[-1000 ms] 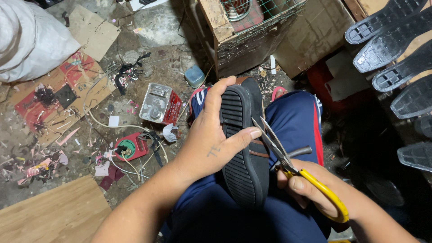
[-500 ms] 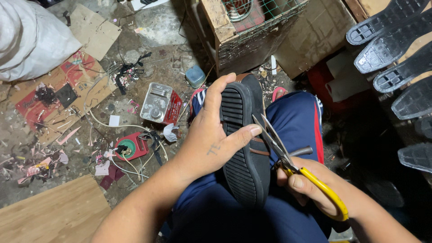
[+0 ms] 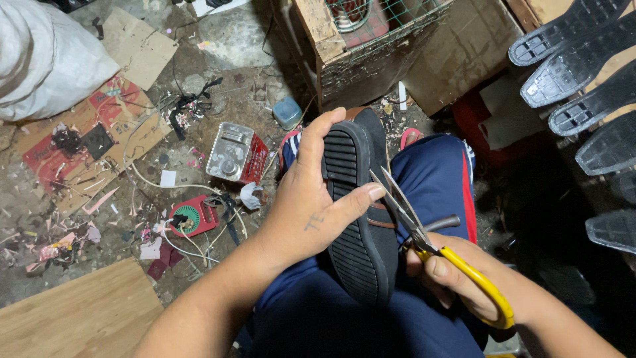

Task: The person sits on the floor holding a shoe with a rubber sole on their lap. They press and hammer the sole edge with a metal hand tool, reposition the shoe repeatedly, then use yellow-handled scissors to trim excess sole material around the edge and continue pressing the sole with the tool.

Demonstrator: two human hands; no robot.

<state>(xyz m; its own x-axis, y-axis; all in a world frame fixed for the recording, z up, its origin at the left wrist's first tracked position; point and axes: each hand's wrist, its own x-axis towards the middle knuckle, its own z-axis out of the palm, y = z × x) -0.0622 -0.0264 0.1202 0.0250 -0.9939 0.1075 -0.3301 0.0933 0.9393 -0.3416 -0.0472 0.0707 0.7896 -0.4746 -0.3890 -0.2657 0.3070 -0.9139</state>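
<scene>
Down on the dirt floor [image 3: 218, 59], littered with scraps and cardboard. White sack [image 3: 46, 59] bulging at the upper left. Wooden crate [image 3: 344, 59] with wire mesh at the top middle, just beyond the knees. Plank [image 3: 73, 318] lying at the lower left. Row of black soles [image 3: 583, 73] stacked along the right edge, tread side up. Blue trousers [image 3: 430, 179] with a red stripe filling the lower middle.

On the lap, a black shoe [image 3: 364, 219], sole up with ribbed tread showing, toe pointing away toward the crate, a brown band at its side. Left hand [image 3: 308, 205] wrapped over the sole, grip pressed tight on the shoe, thumb stretched across to the right edge. Right hand [image 3: 450, 278] just beside the heel end, grip closed around the yellow handles of scissors [image 3: 424, 238]. Blades spread, tips up beside the thumb, right at the edge of the sole.

Over on the floor to the left: silver tin [image 3: 228, 152] lying open, small red gadget [image 3: 192, 215] with a green dial among white cords, tiny blue pot [image 3: 287, 111] near the crate.
</scene>
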